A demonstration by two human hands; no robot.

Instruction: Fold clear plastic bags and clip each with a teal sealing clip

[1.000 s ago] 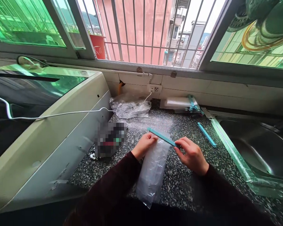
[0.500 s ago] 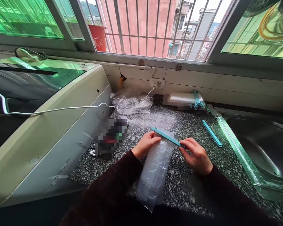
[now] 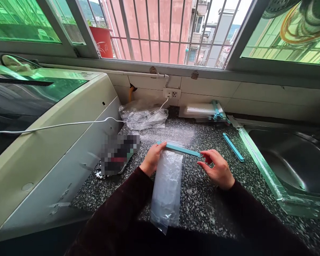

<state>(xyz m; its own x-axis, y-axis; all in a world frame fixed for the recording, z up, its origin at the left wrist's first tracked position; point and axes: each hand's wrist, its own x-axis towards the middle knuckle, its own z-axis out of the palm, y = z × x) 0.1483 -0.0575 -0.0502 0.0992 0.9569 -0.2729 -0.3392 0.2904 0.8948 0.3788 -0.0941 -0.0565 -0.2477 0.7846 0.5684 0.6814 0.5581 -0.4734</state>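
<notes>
My left hand pinches the left end of a teal bag sealing clip between thumb and fingers. The clip lies across the top of a clear plastic bag, which hangs down toward me over the counter. At the clip's right end is my right hand, its thumb and forefinger apart and the fingertips close to the tip. Another teal sealing clip rests alone on the counter, left of the sink.
A stack of clear bags with teal clips lies by the wall. Crumpled plastic and a blurred dark object are to the left, beside a washing machine. A white cable crosses above the counter to a socket. The steel sink is at right.
My right fingers have loosened from the clip's right end and spread apart. The left hand has shifted to the clip's left end, and the clip and bag now sit straighter.
</notes>
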